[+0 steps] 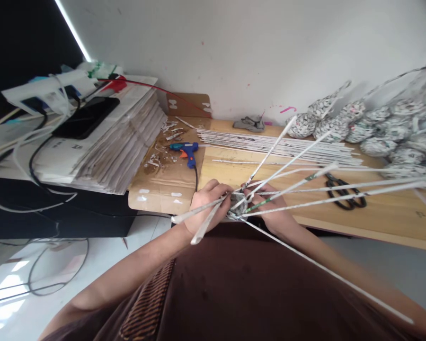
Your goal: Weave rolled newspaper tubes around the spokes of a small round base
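Note:
A small woven piece of rolled paper (238,206) sits between my hands, close to my body at the table's front edge. Long thin paper tubes (287,206) fan out from it, mostly to the right. My left hand (211,199) is closed, its fingers pinching tubes at the left side of the piece; two tube ends stick out below that hand. On the other side my right hand (264,203) has its fingers closed around the woven piece, partly hidden behind the tubes.
A blue glue gun (186,151) lies on cardboard (156,189) among paper scraps. Behind are a row of paper tubes (270,144) and a grey glove (249,123). Black scissors (344,192) lie right, below several woven paper balls (379,128). A paper stack (128,142) bears a phone (87,116).

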`<action>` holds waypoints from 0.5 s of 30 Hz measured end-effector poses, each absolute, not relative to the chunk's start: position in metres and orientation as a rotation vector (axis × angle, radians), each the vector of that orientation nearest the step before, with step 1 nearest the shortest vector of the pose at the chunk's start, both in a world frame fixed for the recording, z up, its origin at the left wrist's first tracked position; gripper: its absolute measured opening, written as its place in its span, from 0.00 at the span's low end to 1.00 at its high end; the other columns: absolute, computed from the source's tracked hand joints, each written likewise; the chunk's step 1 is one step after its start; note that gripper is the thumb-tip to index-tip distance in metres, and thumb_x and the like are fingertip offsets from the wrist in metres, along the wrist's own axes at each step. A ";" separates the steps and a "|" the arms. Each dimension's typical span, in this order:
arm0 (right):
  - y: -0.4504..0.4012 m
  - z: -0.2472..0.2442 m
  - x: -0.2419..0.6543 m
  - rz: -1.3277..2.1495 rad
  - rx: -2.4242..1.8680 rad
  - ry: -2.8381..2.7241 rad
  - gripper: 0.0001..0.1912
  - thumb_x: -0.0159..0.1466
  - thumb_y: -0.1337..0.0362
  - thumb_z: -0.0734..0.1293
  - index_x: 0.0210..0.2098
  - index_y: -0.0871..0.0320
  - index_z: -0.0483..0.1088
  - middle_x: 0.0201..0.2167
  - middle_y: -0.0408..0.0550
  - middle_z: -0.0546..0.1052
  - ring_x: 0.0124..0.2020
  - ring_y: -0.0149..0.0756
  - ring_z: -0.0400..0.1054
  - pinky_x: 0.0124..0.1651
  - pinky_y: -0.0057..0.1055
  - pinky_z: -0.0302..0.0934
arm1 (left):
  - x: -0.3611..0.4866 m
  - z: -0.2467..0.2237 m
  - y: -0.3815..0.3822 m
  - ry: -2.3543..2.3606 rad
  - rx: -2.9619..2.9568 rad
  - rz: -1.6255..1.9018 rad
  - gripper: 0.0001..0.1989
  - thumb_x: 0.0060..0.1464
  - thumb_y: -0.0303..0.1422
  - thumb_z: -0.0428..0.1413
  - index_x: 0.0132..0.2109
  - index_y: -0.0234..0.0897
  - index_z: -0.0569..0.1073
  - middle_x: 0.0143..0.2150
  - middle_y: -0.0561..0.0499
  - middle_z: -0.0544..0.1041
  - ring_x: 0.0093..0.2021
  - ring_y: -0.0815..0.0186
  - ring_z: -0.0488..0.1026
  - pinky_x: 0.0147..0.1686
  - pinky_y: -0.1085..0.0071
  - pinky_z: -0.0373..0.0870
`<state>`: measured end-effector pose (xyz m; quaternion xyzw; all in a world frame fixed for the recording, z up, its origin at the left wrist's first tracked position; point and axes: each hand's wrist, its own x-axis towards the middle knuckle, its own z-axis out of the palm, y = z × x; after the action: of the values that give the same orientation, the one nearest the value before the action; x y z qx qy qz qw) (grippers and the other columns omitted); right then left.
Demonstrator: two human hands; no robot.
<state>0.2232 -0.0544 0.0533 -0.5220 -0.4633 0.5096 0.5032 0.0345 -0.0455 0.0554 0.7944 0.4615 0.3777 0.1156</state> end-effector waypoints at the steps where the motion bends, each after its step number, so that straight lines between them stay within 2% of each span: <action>1: -0.055 0.052 0.223 1.214 -1.244 -1.129 0.14 0.57 0.54 0.75 0.38 0.55 0.76 0.35 0.47 0.79 0.35 0.38 0.73 0.40 0.36 0.68 | 0.035 0.056 -0.045 1.351 2.312 1.109 0.08 0.58 0.27 0.59 0.44 0.39 0.79 0.37 0.51 0.77 0.36 0.69 0.77 0.39 0.75 0.74; 6: -0.055 0.052 0.227 1.093 -1.241 -1.275 0.12 0.59 0.56 0.73 0.39 0.55 0.75 0.37 0.47 0.80 0.38 0.39 0.74 0.44 0.39 0.70 | 0.037 0.061 -0.045 1.281 2.185 1.102 0.09 0.56 0.25 0.58 0.43 0.39 0.81 0.39 0.49 0.78 0.37 0.68 0.78 0.40 0.73 0.75; 9: -0.054 0.052 0.230 1.108 -1.236 -1.320 0.11 0.61 0.55 0.72 0.39 0.54 0.75 0.38 0.48 0.80 0.39 0.41 0.75 0.43 0.40 0.71 | 0.038 0.061 -0.045 1.243 2.155 1.122 0.08 0.56 0.28 0.60 0.43 0.39 0.81 0.37 0.50 0.77 0.35 0.69 0.77 0.36 0.74 0.75; 15: -0.054 0.051 0.227 1.161 -1.227 -1.321 0.14 0.57 0.54 0.75 0.37 0.55 0.74 0.35 0.48 0.81 0.36 0.41 0.76 0.40 0.39 0.72 | 0.040 0.063 -0.044 1.252 2.239 1.124 0.07 0.58 0.25 0.58 0.39 0.38 0.81 0.36 0.49 0.79 0.37 0.66 0.77 0.39 0.72 0.75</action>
<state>0.2272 -0.0537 0.0513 -0.5027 -0.5409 0.4754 0.4783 0.0403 -0.0439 0.0626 0.7878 0.4405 0.3956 0.1695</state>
